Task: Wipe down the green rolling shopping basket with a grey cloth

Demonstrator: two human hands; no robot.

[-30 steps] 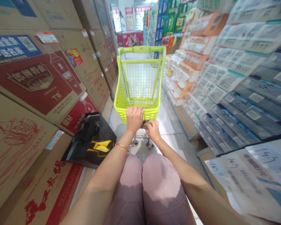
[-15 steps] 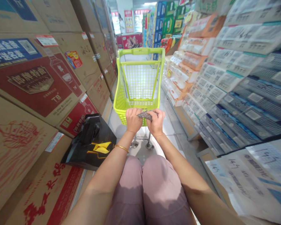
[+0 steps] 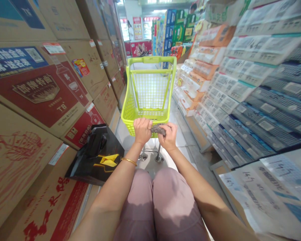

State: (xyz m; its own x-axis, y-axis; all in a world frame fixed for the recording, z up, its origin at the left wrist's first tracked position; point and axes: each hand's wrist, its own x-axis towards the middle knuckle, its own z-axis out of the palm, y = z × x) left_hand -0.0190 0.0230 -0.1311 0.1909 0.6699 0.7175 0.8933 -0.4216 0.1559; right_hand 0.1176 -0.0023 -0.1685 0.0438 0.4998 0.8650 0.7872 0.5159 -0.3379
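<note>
Between my two hands is a small crumpled grey-brown cloth (image 3: 158, 129). My right hand (image 3: 168, 134) is closed around its right end, with the fingers curled. My left hand (image 3: 142, 130) is closed at the left end of the cloth; the grip itself is partly hidden. Both hands are at the near rim of a lime-green shopping cart basket (image 3: 150, 60), which looks empty through its mesh. Whether the knuckles touch that rim, I cannot tell. Below the basket, thin metal legs end in casters (image 3: 159, 159).
Stacked cartons (image 3: 35, 90) line the left side, with a black gift bag (image 3: 97, 154) at their foot. Packs of tissue (image 3: 238, 83) and dark boxed goods (image 3: 256, 117) are piled on the right. Two people are partly visible far off. My knees (image 3: 163, 201) are bent in front.
The cloth is more bunched up between my hands than before. The view has tipped slightly, so the cart and shelves sit a little lower. Another person's head has appeared at the back right.
</note>
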